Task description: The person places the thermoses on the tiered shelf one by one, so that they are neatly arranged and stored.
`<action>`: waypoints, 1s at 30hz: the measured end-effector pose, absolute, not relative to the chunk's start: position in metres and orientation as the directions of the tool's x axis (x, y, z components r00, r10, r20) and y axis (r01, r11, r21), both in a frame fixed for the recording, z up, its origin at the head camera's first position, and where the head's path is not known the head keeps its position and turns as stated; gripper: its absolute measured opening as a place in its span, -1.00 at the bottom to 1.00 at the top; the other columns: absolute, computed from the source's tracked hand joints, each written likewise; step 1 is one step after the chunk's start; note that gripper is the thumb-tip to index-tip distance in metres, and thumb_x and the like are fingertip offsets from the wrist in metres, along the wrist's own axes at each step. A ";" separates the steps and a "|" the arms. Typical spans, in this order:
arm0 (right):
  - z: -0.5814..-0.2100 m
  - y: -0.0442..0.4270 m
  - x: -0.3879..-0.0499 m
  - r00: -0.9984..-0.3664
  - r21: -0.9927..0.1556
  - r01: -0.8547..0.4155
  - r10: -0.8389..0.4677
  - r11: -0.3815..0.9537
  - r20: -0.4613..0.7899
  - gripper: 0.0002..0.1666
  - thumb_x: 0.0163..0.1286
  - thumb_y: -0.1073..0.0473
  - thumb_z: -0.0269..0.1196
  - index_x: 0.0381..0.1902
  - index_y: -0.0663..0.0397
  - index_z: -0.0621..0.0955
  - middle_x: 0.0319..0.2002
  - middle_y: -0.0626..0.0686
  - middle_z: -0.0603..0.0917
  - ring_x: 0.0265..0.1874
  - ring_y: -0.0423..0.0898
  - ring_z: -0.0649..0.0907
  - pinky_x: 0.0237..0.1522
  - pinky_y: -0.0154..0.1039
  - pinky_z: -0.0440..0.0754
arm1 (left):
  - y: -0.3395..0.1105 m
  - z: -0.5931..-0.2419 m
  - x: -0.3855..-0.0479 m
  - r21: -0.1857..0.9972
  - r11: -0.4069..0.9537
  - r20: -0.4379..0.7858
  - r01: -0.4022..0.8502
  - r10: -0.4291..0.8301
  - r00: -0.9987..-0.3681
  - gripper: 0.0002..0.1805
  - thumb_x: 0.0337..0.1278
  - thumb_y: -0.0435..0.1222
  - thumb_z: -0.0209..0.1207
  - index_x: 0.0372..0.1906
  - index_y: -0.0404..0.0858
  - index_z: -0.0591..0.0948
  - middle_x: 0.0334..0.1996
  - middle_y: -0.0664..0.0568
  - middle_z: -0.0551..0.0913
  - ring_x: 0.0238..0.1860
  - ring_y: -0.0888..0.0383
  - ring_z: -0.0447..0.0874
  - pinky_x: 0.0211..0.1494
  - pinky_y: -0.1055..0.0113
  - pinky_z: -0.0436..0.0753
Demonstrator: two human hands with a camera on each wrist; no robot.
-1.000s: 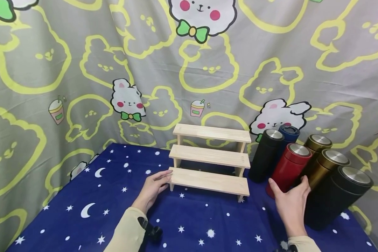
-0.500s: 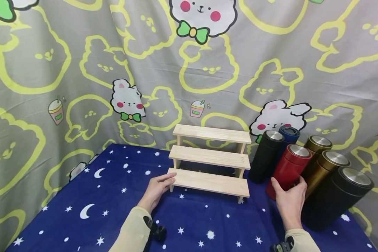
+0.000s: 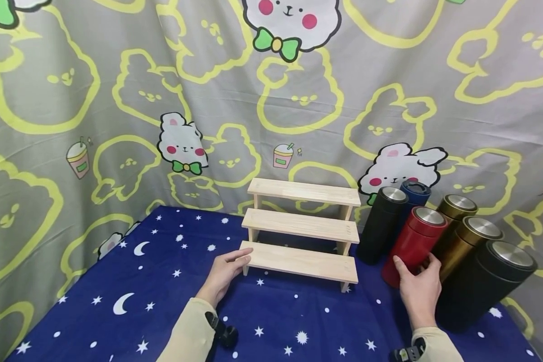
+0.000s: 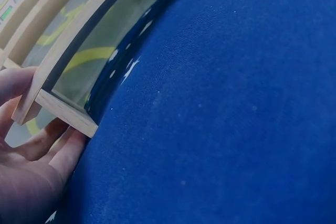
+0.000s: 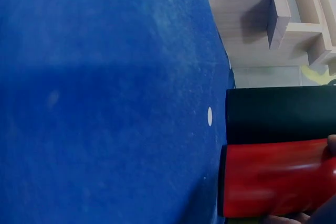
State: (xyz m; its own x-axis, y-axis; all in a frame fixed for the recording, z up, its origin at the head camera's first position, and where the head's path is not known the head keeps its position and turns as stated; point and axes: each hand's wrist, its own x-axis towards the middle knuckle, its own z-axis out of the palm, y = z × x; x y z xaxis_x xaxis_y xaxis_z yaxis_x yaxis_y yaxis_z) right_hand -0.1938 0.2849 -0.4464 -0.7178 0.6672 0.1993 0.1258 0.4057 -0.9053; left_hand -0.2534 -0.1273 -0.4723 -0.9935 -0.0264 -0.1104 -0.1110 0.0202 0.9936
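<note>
A three-tier wooden display stand (image 3: 298,259) stands mid-table in the head view. My left hand (image 3: 226,274) grips the left end of its lowest step; in the left wrist view the thumb (image 4: 18,82) lies on the board and the fingers (image 4: 63,150) reach under it against the side leg. My right hand (image 3: 418,289) holds the lower part of a red thermos flask (image 3: 414,246), thumb on the near left side, fingers round the right. The flask stands upright on the cloth, its base (image 5: 223,182) seen in the right wrist view.
Around the red flask stand a slim black flask (image 3: 380,226), a blue one (image 3: 416,191), two gold-brown ones (image 3: 457,203) and a wide black one (image 3: 484,286). A blue star-patterned cloth (image 3: 312,311) covers the table. A patterned curtain (image 3: 235,100) hangs behind.
My right hand has come in from beside the red flask and closed round its lower part. My left hand has slid slightly right onto the step's end. Stand and flasks stay in place.
</note>
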 end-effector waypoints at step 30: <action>-0.412 0.282 -0.159 -0.786 -0.883 0.186 0.605 0.432 0.130 -0.01 0.24 -0.06 0.42 0.47 0.20 0.24 0.26 0.33 0.46 0.17 0.21 0.49 0.04 -0.31 0.50 | -0.128 -0.473 -0.253 0.995 -0.010 -0.101 -0.101 -0.013 -0.995 -0.67 0.20 -0.34 0.31 0.06 -0.32 0.69 0.24 -0.25 0.49 0.20 -0.08 0.50 0.22 0.09 0.48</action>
State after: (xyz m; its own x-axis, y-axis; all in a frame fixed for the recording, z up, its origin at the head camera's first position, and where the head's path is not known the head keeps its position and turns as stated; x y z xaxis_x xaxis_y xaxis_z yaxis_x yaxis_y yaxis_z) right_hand -0.1591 0.2815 -0.4122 -0.7859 0.6046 0.1299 0.1862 0.4317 -0.8826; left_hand -0.2534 -0.1277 -0.4732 -0.9948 -0.0132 -0.1010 -0.1008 -0.0104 0.9948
